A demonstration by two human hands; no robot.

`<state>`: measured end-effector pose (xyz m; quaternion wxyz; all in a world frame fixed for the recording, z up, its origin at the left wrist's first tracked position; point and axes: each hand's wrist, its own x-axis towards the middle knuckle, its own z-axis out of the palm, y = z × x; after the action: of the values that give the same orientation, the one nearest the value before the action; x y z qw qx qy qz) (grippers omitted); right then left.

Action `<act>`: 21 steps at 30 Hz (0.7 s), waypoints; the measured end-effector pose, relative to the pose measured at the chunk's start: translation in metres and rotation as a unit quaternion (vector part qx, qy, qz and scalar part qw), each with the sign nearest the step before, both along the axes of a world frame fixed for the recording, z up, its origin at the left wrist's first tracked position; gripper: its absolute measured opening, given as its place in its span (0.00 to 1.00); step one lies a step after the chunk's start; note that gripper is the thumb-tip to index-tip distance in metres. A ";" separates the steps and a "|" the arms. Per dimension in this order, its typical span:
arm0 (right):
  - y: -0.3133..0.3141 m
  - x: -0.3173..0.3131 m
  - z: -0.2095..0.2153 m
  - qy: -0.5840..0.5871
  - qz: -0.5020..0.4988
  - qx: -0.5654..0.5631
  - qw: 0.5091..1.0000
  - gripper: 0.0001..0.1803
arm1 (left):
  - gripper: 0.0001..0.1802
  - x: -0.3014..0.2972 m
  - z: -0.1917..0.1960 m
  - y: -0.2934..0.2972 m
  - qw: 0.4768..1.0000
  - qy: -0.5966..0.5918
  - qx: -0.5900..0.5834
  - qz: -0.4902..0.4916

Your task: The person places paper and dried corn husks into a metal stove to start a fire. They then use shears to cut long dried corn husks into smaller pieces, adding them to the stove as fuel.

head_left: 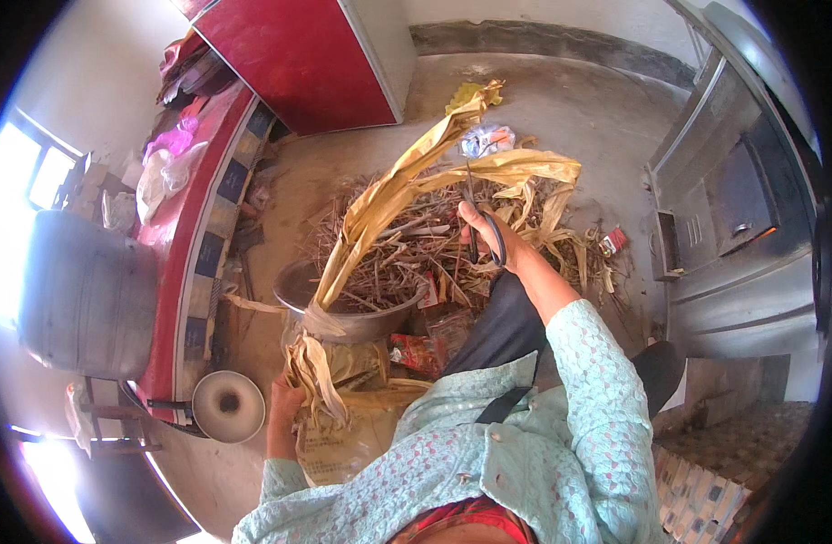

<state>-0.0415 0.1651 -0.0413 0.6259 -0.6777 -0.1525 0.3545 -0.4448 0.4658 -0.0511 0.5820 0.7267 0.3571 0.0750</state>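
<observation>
My left hand (283, 404) is closed around the lower end of a bundle of long, dry yellow corn leaves (372, 218). The leaves rise over a grey metal basin (357, 328), and one folds over to the right. My right hand (515, 254) grips black-handled scissors (498, 243), fingers in the loops, blades pointing away from me close to the drooping leaf. Whether the blades touch the leaf I cannot tell. Behind and beside the basin lies a heap of dry twigs (411, 238), partly covered by the leaves.
A metal stove (733, 199) stands at the right. Along the left runs a red-topped counter (175, 222) with a large translucent barrel (85, 295) beside it. A round pale pan (227, 407) is near my left arm. Red packets (414, 354) and a plastic bag (486, 140) lie around the twigs.
</observation>
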 end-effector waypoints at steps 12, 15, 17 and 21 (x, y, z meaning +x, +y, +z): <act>-0.004 0.000 0.007 0.043 -0.115 0.030 0.992 0.26 | 0.12 0.002 0.011 -0.018 0.998 0.046 0.011 -0.035; -0.005 -0.002 0.008 0.034 -0.119 0.033 0.992 0.27 | 0.12 -0.008 -0.003 -0.003 0.999 0.025 -0.034 -0.030; -0.003 -0.001 0.005 0.047 -0.144 0.067 0.986 0.29 | 0.13 -0.007 0.005 -0.002 0.997 0.020 -0.069 -0.038; -0.003 0.004 0.005 0.106 -0.157 0.136 0.972 0.40 | 0.15 -0.018 0.000 0.016 0.993 0.019 -0.098 -0.058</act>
<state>-0.0377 0.1622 -0.0367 0.7726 -0.5604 -0.0232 0.2975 -0.4629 0.4820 -0.0507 0.6469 0.6870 0.3308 -0.0077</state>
